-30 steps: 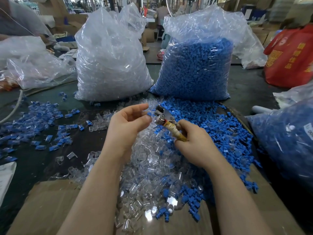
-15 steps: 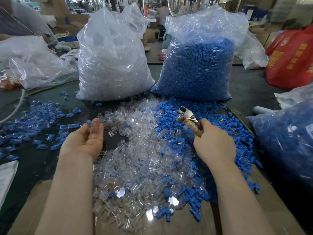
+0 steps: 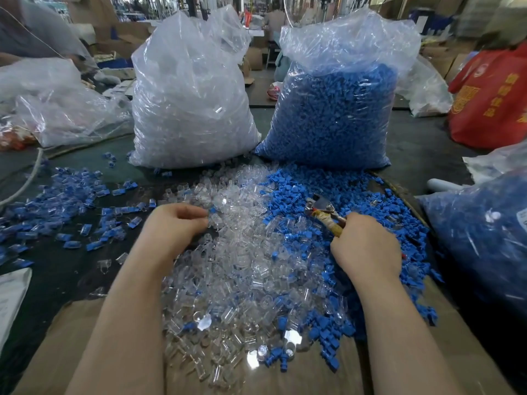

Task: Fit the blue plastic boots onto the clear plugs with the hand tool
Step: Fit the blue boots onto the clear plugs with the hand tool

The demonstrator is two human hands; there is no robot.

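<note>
— What sits at twelve o'clock?
— Two tall clear plastic sacks: see-through plugs [image 3: 191, 92] left, blue boots [image 3: 333, 109] right.
— And below?
— The loose heap of clear plastic plugs [image 3: 239, 266], small blue plastic boots [image 3: 296, 192] at two o'clock.
— Your hands?
— Your left hand [image 3: 174, 226] curls, pinching at the plugs. Your right hand [image 3: 365, 246] grips the tape-wrapped metal hand tool [image 3: 325, 212].

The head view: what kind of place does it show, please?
Most likely a small factory or assembly workshop. Two big plastic sacks, one of clear plugs and one of blue boots, stand behind loose piles of both, and the right hand holds a hand tool.
</note>
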